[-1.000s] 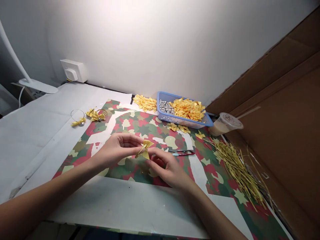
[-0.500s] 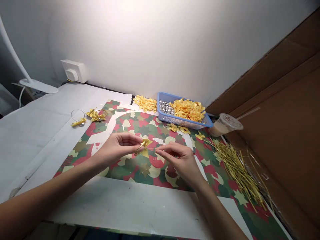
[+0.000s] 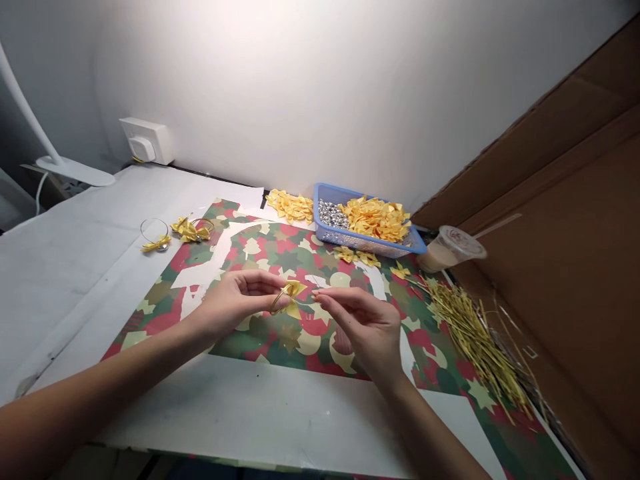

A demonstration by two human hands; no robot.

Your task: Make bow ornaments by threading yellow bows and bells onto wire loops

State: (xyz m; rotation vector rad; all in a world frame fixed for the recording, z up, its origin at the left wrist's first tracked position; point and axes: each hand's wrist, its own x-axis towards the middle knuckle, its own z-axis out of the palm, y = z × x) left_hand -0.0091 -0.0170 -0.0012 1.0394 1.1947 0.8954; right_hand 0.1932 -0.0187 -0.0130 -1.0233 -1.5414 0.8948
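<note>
My left hand (image 3: 239,299) pinches a small yellow ribbon bow (image 3: 291,292) with a gold wire looped around it, held just above the patterned paper (image 3: 280,253). My right hand (image 3: 363,320) is closed in a pinch on the end of the thin gold wire that runs out of the bow to the right. The two hands are close together over the middle of the paper. The red-handled snips seen before are hidden behind my right hand.
A blue basket (image 3: 370,243) of yellow bows and silver beads stands at the back. Loose bows (image 3: 291,205) lie beside it. Gold wire ties (image 3: 470,333) are piled at right, near a lidded cup (image 3: 450,248). Finished pieces (image 3: 190,229) lie at left. Cardboard wall (image 3: 565,233) at right.
My right hand rose from below the bow and moved right, drawing the gold wire end out sideways. My left hand kept the bow nearly still.
</note>
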